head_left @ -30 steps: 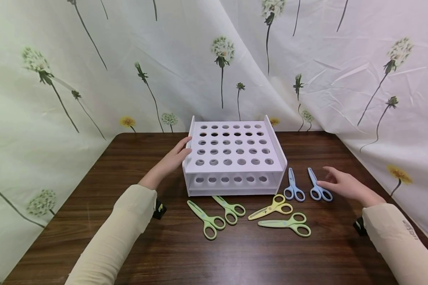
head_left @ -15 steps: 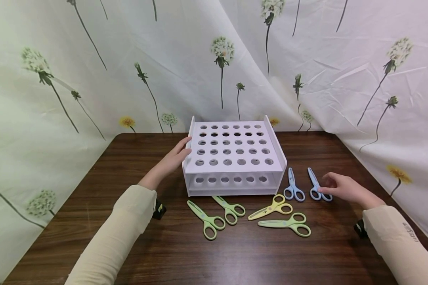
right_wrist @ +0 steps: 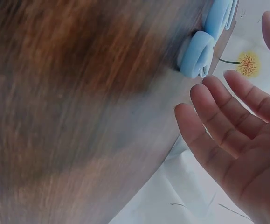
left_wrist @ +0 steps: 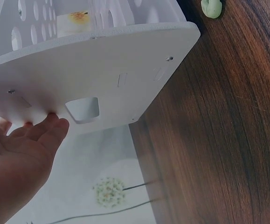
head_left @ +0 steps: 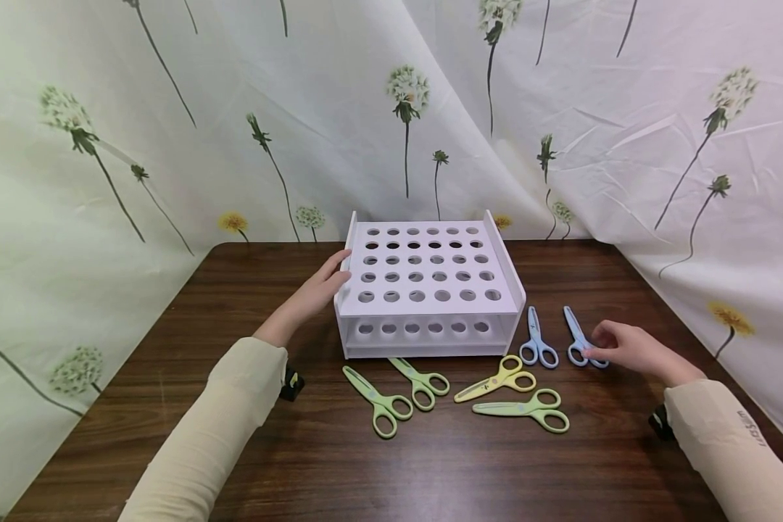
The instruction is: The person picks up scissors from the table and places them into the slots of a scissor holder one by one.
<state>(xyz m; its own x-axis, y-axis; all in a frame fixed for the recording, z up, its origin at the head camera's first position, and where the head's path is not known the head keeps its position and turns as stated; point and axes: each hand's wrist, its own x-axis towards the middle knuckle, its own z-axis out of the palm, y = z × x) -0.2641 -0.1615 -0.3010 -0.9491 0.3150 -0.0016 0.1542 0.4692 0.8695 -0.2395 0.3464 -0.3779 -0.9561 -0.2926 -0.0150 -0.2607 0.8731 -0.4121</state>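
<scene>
My left hand point(head_left: 315, 297) rests against the left side panel of a white rack point(head_left: 431, 306) with two tiers of round holes. In the left wrist view, its fingertips point(left_wrist: 55, 123) touch the panel's outer face beside a cut-out. Over the handles of the right-hand pair of blue scissors point(head_left: 576, 330) hovers my right hand point(head_left: 633, 349). The right wrist view shows its fingers point(right_wrist: 214, 112) extended and spread, a little apart from a blue handle loop point(right_wrist: 195, 58). Another pair of blue scissors point(head_left: 534, 333) lies between that hand and the rack.
In front of the rack lie three pairs of green scissors, the left pair point(head_left: 378, 406), the middle pair point(head_left: 424, 382) and the right pair point(head_left: 505, 409), plus yellow scissors point(head_left: 496, 382). All are on a dark wooden table point(head_left: 365, 478). A flowered cloth point(head_left: 339, 87) hangs behind.
My right hand has come down and slightly toward me, from beside the blades to over the handles of the right blue scissors. My left hand and the rack have stayed put.
</scene>
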